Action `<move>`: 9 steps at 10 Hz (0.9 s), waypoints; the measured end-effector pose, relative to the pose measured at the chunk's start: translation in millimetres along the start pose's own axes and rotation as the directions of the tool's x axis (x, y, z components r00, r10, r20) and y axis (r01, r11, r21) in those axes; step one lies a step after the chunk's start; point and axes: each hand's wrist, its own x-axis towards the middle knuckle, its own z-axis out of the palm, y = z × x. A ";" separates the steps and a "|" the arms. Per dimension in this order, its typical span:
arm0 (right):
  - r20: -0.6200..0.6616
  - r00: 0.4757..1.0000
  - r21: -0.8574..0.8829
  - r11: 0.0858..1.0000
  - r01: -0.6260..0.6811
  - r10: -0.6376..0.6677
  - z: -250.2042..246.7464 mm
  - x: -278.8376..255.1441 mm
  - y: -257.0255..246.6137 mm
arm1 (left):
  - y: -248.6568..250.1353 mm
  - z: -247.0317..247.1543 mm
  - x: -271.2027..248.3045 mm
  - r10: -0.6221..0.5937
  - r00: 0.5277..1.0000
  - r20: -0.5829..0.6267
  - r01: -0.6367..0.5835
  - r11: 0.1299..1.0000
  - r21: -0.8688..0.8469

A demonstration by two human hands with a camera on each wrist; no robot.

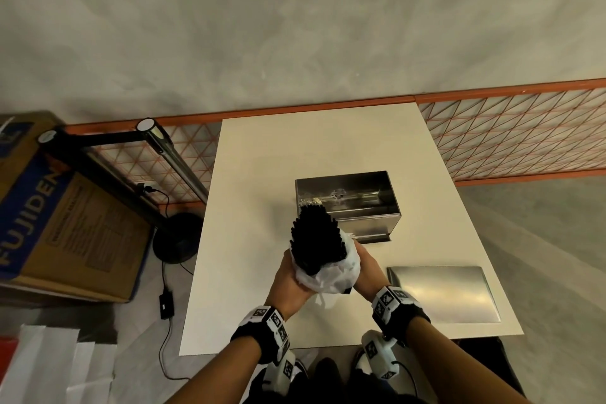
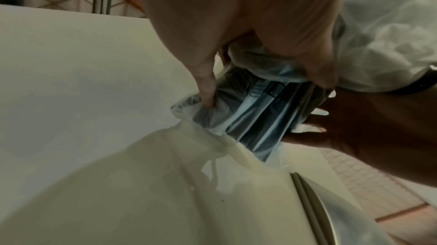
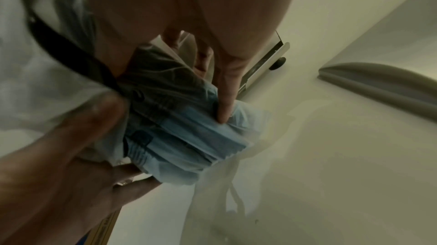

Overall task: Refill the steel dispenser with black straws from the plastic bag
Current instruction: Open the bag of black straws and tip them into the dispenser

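Steel, brushed: one open dispenser stands on the white table, mouth upward, near the centre and slightly toward the far edge. Its lid lies flat to your right, near the front edge, well apart from the box, which leaves the opening unobstructed.

Plastic, translucent white: one bag, rolled down around the lower part of a bundle of black straws. The exposed ends point forward and up toward the dispenser's near left corner, overlapping it in the head view (whether they touch the rim cannot be told).

Your left hand curls under and around the bag's left side, fingers pressing into the film. Your right hand grips the opposite side, fingers digging into the plastic. Both grasp the bundle through the bag, probably so the straws stay together while the film is stripped back.

Room for moving:
- Left of the dispenser: bare table out to the edge.
- Ahead: bare table behind the box, then an orange mesh barrier.
- Right: the lid, best avoided with the elbow.

The bundle would need turning lengthwise to lie along the box; loose straws may spill if the grip slackens.
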 end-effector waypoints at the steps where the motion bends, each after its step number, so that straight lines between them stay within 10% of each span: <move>1: 0.063 0.995 -0.039 0.996 -0.075 0.078 5.8 13.1 6.3 | 1.1 -1.8 4.7 -0.009 1.000 -0.018 0.009 1.000 -0.006; 4: 0.054 0.989 -0.269 0.956 -0.118 0.138 7.7 28.5 20.8 | 20.9 -9.8 18.3 0.171 0.979 0.110 -0.167 0.985 -0.042; 9: 0.190 0.970 -0.434 0.899 -0.055 0.151 -3.1 19.5 14.9 | 33.0 -42.8 19.0 0.046 0.941 0.336 -0.038 0.999 -0.031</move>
